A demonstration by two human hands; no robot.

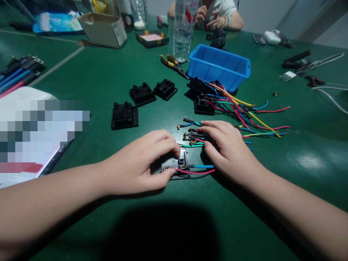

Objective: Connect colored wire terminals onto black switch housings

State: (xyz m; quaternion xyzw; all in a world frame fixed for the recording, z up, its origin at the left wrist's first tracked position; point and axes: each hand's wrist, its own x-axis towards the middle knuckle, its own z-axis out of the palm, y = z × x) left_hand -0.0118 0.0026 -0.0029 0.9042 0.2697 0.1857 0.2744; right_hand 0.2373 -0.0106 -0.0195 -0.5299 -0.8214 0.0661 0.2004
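My left hand [148, 163] grips a black plastic socket housing [185, 157] at its left side, thumb on the near part and fingers curled over the far part. A blue wire [202, 166] and a red wire [195, 172] run from this housing to the right. My right hand [225, 145] rests over a loose bunch of short coloured wires with metal terminals [187, 136]. Its thumb and fingers are apart and touch the wires. The palm hides the middle of the bunch.
Several black housings [125, 115] stand beyond my left hand. Wired housings [203, 105] lie before a blue bin [217, 67]. Yellow-handled pliers [174, 65], a plastic bottle [182, 36] and a cardboard box [104, 30] stand farther back. Another person's hands [210, 18] are across the table.
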